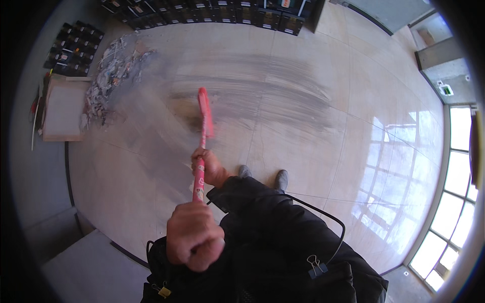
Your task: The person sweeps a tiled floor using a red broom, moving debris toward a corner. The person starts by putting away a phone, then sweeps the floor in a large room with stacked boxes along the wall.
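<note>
Both hands are closed around the patterned pink handle point(199, 181) of a broom. My left hand point(195, 235) grips its top end, close to my body. Farther down the shaft, my right hand point(209, 166) is wrapped around it. The pink-red broom head point(205, 110) is at the floor ahead of me, over grey dust; its bristles are hard to make out. Streaks of dust point(265, 94) spread across the pale tiles to the right of the head. A heap of mixed debris point(110, 81) lies to the left, apart from the broom.
Stacked black boxes point(227, 13) line the far wall, with more black boxes point(74, 49) at the left. A flat panel point(65, 110) leans or lies beside the debris. My shoes point(281, 180) stand on the tiles. Windows point(456, 174) run along the right, and a black cable point(322, 210) loops by my sleeve.
</note>
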The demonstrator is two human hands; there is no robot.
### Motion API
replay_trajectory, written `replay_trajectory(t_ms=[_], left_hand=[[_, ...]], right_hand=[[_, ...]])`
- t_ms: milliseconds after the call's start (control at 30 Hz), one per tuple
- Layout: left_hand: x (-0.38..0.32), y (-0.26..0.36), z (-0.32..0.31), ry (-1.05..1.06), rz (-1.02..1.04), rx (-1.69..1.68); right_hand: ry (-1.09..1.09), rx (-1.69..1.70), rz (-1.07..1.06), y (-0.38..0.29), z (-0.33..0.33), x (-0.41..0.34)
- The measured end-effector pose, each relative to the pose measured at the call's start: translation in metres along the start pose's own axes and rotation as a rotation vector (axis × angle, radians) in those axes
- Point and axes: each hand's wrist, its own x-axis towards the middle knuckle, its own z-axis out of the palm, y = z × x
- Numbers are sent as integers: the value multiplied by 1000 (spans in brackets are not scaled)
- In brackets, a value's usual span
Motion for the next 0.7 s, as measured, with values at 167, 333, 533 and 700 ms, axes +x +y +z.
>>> replay_trajectory(t_ms=[167,333,533,700], left_hand=[[7,16,-28,-109,153,-202],[-8,-3,-17,149,9,-489],[-26,-42,30,400,-213,-756],[-44,-29,19,552,-262,-277]], right_hand=[[191,122,63,-23,30,-33],[473,-292,-25,-67,-7,-111],[623,-580,-110,-69,-71,-150],[487,-329,321,-30,-82,-102]])
